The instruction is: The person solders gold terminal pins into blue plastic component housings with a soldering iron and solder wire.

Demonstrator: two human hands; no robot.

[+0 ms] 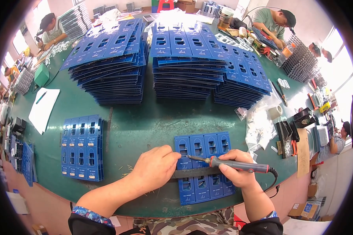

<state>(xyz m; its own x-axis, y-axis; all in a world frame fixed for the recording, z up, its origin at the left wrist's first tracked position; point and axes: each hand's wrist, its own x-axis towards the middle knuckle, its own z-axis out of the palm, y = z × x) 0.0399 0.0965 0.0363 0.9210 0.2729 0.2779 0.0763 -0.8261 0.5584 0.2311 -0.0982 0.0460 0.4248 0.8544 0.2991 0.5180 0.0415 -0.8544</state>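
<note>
My right hand [239, 167] grips a soldering iron [239, 165] with a grey and red handle, its metal tip pointing left. The tip is over a blue circuit board panel [190, 196] with rows of cutouts, lying on the green table in front of me. My left hand [155, 166] is closed at the panel's left edge, fingertips pinched close to the iron's tip. Whatever thin piece they hold is too small to make out. A dark strip [196, 172] crosses the panel's middle. Thin yellowish bits [125, 170] lie beside my left hand.
Tall stacks of blue panels [110, 78] [184, 78] [243, 92] stand at the back. A smaller stack [81, 149] sits left, near white paper [44, 109] with a pen. Right are a plastic bag [259, 127], a tape roll [275, 112] and the iron's cord [275, 178]. Other people work around the table.
</note>
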